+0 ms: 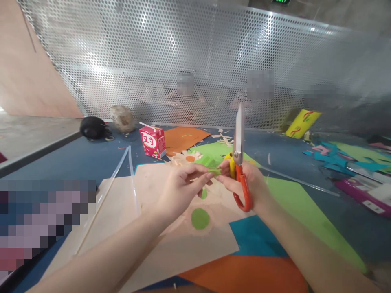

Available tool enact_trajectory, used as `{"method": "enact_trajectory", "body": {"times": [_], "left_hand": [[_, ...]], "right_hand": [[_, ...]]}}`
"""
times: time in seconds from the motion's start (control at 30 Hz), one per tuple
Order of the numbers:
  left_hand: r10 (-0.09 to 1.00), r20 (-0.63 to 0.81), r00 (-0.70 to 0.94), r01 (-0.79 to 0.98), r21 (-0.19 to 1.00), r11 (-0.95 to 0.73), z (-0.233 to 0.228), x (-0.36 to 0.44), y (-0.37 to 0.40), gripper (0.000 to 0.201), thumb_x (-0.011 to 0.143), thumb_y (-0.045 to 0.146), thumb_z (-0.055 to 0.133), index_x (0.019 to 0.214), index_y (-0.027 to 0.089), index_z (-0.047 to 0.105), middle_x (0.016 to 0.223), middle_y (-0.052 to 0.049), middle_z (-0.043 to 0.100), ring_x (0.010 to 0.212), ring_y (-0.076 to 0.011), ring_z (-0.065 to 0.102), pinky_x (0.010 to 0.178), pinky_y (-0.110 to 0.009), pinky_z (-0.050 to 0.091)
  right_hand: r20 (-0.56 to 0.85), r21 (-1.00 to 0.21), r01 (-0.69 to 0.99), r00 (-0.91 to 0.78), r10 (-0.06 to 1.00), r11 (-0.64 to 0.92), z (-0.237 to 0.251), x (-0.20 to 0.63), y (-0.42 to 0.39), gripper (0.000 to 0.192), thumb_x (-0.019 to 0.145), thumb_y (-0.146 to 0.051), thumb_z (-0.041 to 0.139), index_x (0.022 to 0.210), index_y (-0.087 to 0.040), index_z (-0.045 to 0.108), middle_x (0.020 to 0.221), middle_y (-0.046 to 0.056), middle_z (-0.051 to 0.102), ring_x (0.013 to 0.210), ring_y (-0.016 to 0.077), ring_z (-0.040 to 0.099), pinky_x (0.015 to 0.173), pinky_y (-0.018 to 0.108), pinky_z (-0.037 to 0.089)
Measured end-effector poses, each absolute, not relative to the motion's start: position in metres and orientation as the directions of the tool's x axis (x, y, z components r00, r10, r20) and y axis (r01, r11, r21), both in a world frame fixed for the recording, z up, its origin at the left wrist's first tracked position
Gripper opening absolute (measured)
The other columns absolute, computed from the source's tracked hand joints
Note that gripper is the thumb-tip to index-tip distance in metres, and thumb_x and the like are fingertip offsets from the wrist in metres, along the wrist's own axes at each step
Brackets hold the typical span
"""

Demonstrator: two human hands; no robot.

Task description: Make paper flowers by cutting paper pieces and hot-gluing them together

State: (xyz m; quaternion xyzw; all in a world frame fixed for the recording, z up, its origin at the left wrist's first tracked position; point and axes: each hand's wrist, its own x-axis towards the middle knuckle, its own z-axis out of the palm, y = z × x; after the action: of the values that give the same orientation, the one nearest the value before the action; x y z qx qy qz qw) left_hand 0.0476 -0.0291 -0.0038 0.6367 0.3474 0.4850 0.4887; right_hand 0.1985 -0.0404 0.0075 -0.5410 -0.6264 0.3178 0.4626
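left hand is pinching a green paper scrap; at its 3 o'clock, right hand is gripping orange scissors, blades pointing to 12.

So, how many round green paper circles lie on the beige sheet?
2: a large green circle on the beige sheet, and a small green circle just above it, partly hidden by the left hand. Others may be hidden.

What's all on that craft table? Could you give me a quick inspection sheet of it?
Surface: blue table under overlapping paper sheets.
Job's things: left hand pinches a small green paper piece; right hand holds orange-handled scissors, blades shut, pointing up.
Clutter: red carton, green paper circle, teal scraps, paper flower.
Fingers: both hands' fingers closed.
Cables: nothing seen.
Surroundings: perforated metal screen; blurred people behind.
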Motion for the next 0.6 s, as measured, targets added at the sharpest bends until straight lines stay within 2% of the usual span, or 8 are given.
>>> {"method": "enact_trajectory", "body": {"times": [0.17, 0.37, 0.47, 0.6], "left_hand": [[0.932, 0.309, 0.190, -0.180, 0.944, -0.277, 0.006, 0.047, -0.034, 0.007, 0.077, 0.021, 0.056, 0.077, 0.015, 0.051, 0.067, -0.001, 0.063, 0.060, -0.0129, 0.061, 0.039, -0.019, 0.045], [0.944, 0.328, 0.042, -0.256, 0.916, -0.308, 0.013, 0.044, -0.032, 0.008, 0.074, 0.021, 0.059, 0.076, 0.014, 0.054, 0.074, -0.003, 0.062, 0.067, -0.0149, 0.063, 0.039, -0.018, 0.046], [0.956, 0.292, 0.036, -0.327, 0.907, -0.265, 0.014, 0.041, -0.030, 0.009, 0.073, 0.021, 0.060, 0.076, 0.015, 0.054, 0.076, -0.003, 0.062, 0.062, -0.0143, 0.063, 0.037, -0.018, 0.044], [0.965, 0.260, 0.019, -0.435, 0.872, -0.226, 0.017, 0.039, -0.029, 0.007, 0.070, 0.017, 0.062, 0.073, 0.016, 0.056, 0.064, 0.001, 0.061, 0.049, -0.0080, 0.056, 0.034, -0.015, 0.038]], "right_hand": [[0.297, -0.880, 0.389, 0.004, 0.955, 0.272, 0.007, 0.200, -0.046, 0.012, 0.066, -0.028, 0.059, 0.073, -0.022, 0.051, 0.060, -0.004, 0.053, 0.048, 0.0094, 0.050, 0.045, 0.021, 0.042], [0.359, -0.819, 0.460, -0.052, 0.932, 0.342, 0.007, 0.203, -0.051, 0.013, 0.072, -0.033, 0.058, 0.077, -0.023, 0.052, 0.071, -0.001, 0.054, 0.064, 0.0147, 0.055, 0.055, 0.025, 0.045], [0.286, -0.814, 0.499, -0.100, 0.953, 0.296, 0.007, 0.203, -0.052, 0.013, 0.073, -0.032, 0.059, 0.077, -0.023, 0.051, 0.069, -0.001, 0.051, 0.061, 0.0146, 0.051, 0.052, 0.025, 0.043], [0.170, -0.856, 0.466, -0.158, 0.973, 0.225, 0.002, 0.202, -0.050, 0.014, 0.071, -0.027, 0.061, 0.080, -0.023, 0.050, 0.067, -0.003, 0.047, 0.057, 0.0133, 0.047, 0.051, 0.025, 0.041]]}}
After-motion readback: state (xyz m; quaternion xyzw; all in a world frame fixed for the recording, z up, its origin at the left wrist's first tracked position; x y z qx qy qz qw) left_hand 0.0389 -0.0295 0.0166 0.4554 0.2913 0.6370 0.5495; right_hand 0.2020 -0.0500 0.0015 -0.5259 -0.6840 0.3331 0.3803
